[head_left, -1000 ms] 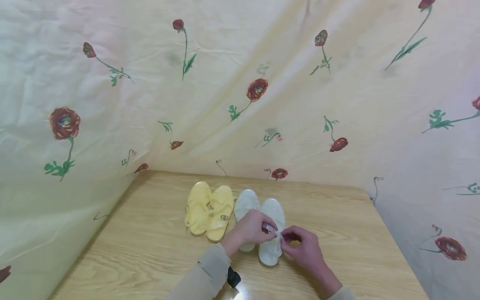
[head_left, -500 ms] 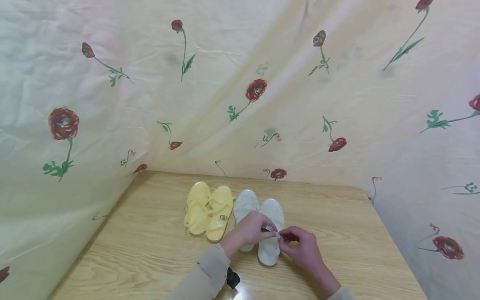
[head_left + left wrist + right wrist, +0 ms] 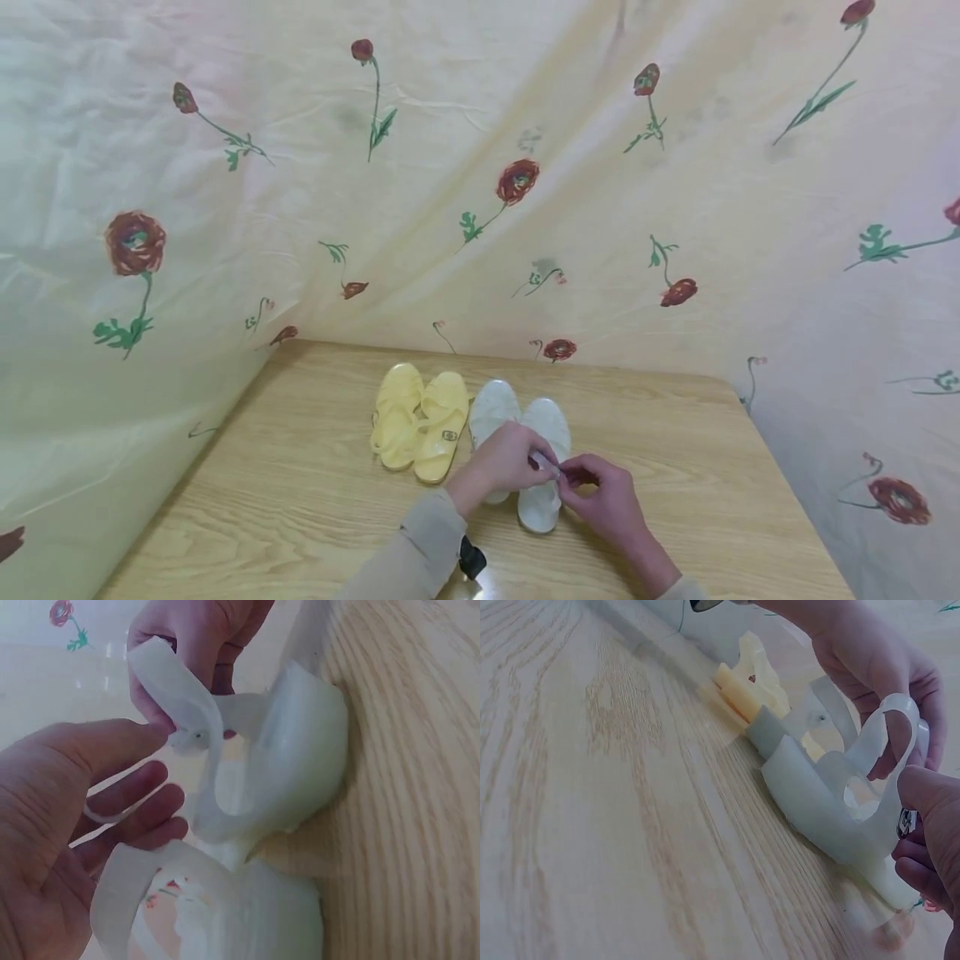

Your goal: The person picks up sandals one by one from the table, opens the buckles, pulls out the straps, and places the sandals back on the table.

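Observation:
A pair of whitish translucent sandals stands side by side on the table. Over the right-hand sandal (image 3: 538, 510), both hands meet at its ankle strap (image 3: 169, 675). My left hand (image 3: 510, 457) pinches this strap between thumb and fingers, reaching across from the left. From the other side my right hand (image 3: 606, 487) pinches the strap by a small metal buckle (image 3: 906, 823), thumb and forefinger together. The fingertips of both hands are almost touching. My left forearm and hand partly cover the other white sandal (image 3: 493, 404).
Left of the white pair, two yellow sandals (image 3: 435, 467) lie close together on the wood-grain table (image 3: 300, 500). A flower-print cloth (image 3: 420, 167) hangs behind the table and along its sides. A black object (image 3: 471, 558) shows at my left sleeve.
Both hands stay at the strap with only small finger movements. A bit more of the pale strap shows at my left fingertips. The sandals stay in place.

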`<state>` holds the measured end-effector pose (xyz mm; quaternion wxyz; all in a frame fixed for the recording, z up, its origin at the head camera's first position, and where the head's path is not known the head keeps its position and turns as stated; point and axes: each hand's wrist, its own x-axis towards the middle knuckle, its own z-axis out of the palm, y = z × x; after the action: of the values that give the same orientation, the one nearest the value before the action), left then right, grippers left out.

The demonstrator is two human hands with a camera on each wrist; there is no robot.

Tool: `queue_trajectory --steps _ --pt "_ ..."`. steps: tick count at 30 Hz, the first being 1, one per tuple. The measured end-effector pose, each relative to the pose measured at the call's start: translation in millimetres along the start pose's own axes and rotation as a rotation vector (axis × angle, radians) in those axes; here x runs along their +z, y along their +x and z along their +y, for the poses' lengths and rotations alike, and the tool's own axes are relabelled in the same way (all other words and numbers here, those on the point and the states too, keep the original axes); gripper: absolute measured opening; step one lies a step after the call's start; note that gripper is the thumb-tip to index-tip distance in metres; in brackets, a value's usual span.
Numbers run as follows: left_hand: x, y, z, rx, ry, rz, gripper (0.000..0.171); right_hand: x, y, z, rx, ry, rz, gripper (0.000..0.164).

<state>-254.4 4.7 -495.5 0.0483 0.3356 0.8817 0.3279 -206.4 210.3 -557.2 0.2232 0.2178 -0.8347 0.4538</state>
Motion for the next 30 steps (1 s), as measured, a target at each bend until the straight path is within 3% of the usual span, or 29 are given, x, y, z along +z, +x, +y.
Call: queue_trajectory --steps 8,15,18,22,26,30 --pt "2.1 2.8 6.2 -0.04 0.1 -0.042 0.01 0.6 -3.2 1.4 0.022 -0.001 -0.013 0.035" --pt "1.9 0.3 1.6 -0.025 0.08 -0.01 0.011 0.1 -2.3 2.3 0.059 0.009 -0.024 0.035" --pt "2.0 -0.6 -0.3 -0.013 0.114 0.015 0.012 -0.1 -1.8 2.6 0.045 0.013 -0.027 0.035" --pt "3.7 0.0 -1.1 0.027 0.256 0.066 0.014 -0.7 -1.7 2.9 0.003 0.005 -0.017 0.036" --pt "5.9 2.4 -0.1 0.129 0.447 0.12 0.016 -1.6 -1.7 2.5 -0.027 0.012 -0.011 0.035" --pt "5.4 4.5 4.4 0.234 0.562 0.099 0.016 -2.9 -1.3 1.7 -0.041 0.032 -0.013 0.036"
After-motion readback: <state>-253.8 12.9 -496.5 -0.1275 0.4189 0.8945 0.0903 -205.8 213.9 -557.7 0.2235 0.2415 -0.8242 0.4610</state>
